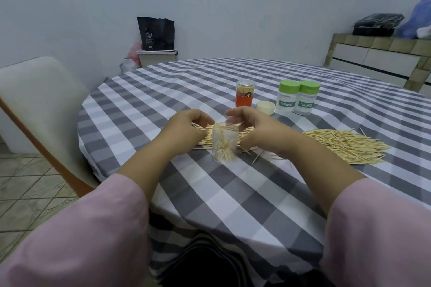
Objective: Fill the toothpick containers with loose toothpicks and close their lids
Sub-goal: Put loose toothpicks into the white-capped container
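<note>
A clear toothpick container stands upright on the checked tablecloth, partly filled with toothpicks and without a lid. My right hand curls around its upper part, fingers over the rim and thumb at its right side. My left hand is just left of the container with curled fingers that seem to pinch toothpicks from the row of toothpicks behind it. A large pile of loose toothpicks lies to the right. A cream lid lies beyond my hands.
An orange container with a clear cap and two white containers with green lids stand closed further back. A white chair is at the left, a tiled counter at the right, a black bag by the wall.
</note>
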